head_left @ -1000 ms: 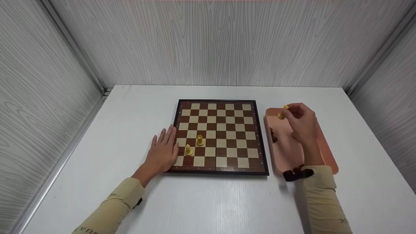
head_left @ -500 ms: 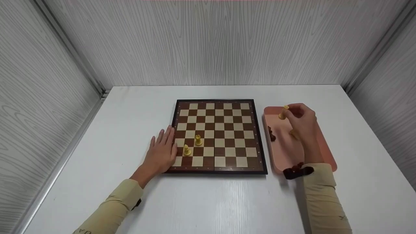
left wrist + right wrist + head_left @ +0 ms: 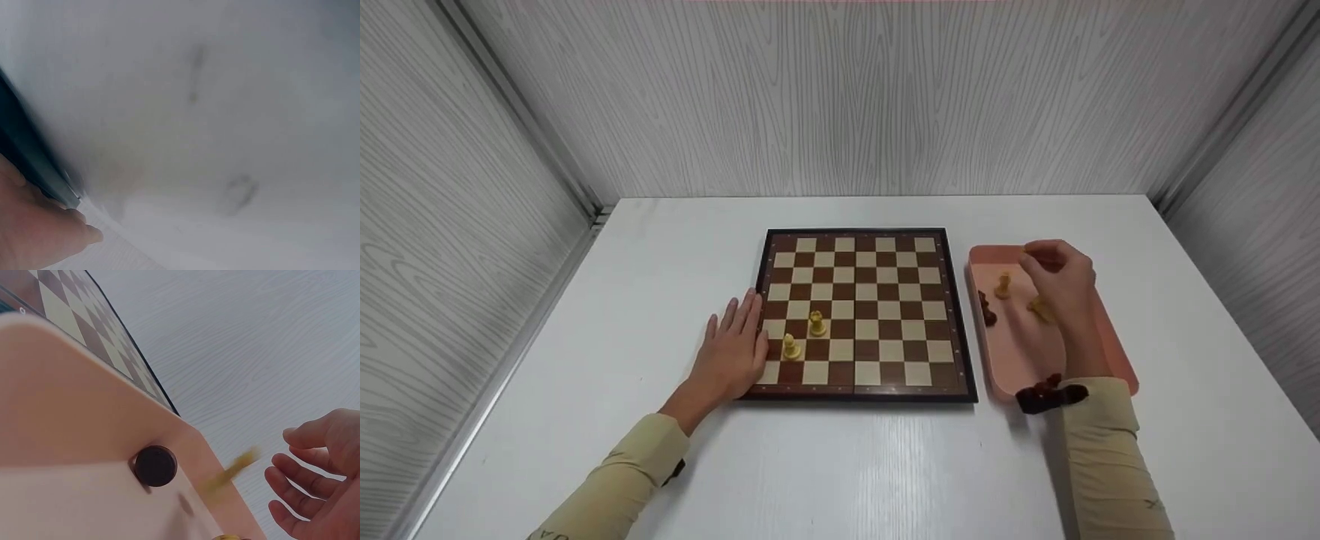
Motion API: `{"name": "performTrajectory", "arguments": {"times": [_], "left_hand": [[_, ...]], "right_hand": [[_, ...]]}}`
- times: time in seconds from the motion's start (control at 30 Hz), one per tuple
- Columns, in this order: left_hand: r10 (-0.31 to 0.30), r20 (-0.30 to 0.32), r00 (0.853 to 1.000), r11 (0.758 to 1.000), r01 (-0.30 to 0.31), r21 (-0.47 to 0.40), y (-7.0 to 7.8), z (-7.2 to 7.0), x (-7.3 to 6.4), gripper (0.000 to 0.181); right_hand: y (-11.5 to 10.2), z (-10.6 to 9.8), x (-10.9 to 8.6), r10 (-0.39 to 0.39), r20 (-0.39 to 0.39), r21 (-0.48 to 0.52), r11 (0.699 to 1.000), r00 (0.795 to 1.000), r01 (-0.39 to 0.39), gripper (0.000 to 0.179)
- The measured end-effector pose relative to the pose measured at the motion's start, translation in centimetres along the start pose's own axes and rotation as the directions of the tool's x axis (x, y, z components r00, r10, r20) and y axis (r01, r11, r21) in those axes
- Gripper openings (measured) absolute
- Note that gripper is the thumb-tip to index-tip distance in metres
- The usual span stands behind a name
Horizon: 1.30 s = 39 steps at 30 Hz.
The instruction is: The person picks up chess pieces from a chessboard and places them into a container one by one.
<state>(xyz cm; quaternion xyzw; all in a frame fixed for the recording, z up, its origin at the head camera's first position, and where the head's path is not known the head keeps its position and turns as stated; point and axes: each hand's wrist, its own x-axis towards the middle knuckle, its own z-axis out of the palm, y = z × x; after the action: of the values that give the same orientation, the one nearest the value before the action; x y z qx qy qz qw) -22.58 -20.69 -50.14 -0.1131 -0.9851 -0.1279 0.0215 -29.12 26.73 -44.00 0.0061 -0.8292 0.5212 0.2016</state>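
Observation:
My left hand [image 3: 729, 354] lies with straight fingers along the left edge of the chessboard [image 3: 894, 351]. Two yellow chess pieces stand near it: a crown-topped piece [image 3: 817, 324] and a round-topped piece [image 3: 791, 348]. Over the pink tray [image 3: 1006, 367] is my right hand [image 3: 1061, 281]; in the right wrist view its fingers [image 3: 298, 475] are parted and hold nothing. Apart from them, a yellow chess piece [image 3: 229, 473] appears blurred above the tray; its kind is unclear. Another yellow chess piece [image 3: 1040, 309] lies partly hidden by the hand.
A dark brown chess piece [image 3: 987, 309] lies against the tray's left wall. More dark brown pieces [image 3: 1050, 384] show near the right cuff, partly covered by a black wrist device [image 3: 1039, 402]. Board and tray sit side by side on a white table [image 3: 840, 465] with grey wood-grain walls around it.
My right hand has let go of the yellow chess piece, which has dropped from the fingertips toward the tray. My left hand keeps its place on the board's edge.

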Motion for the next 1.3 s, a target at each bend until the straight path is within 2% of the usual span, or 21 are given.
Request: {"name": "performTrajectory", "arguments": {"times": [0.3, 0.5, 0.7, 1.03, 1.3], "left_hand": [[-0.008, 0.008, 1.0, 1.0, 0.008, -0.004, -0.1, 0.1, -0.1, 0.064], [-0.008, 0.008, 1.0, 1.0, 0.008, -0.015, -0.2, 0.0, -0.1, 0.064], [-0.012, 0.011, 1.0, 1.0, 0.012, -0.018, -0.2, 0.0, -0.1, 0.064], [-0.006, 0.014, 1.0, 1.0, 0.006, -0.009, -0.1, 0.0, -0.1, 0.064], [-0.007, 0.01, 1.0, 1.0, 0.007, -0.011, -0.2, 0.1, -0.1, 0.064]], "right_hand": [[-2.4, -0.4, -0.8, -0.035, 0.001, 0.039, 0.999, 0.999, 0.035, 0.028], [-1.4, 0.0, -0.4, -0.077, 0.019, 0.046, 0.996, 0.997, 0.076, 0.029], [-1.4, 0.9, -0.2, -0.136, 0.055, -0.004, 0.991, 0.989, 0.137, 0.027], [-5.8, 2.6, -2.2, -0.13, 0.156, 0.078, 0.99, 0.979, 0.119, 0.026], [-7.2, 4.4, -3.2, -0.119, 0.232, 0.113, 0.989, 0.965, 0.095, 0.028]]}}
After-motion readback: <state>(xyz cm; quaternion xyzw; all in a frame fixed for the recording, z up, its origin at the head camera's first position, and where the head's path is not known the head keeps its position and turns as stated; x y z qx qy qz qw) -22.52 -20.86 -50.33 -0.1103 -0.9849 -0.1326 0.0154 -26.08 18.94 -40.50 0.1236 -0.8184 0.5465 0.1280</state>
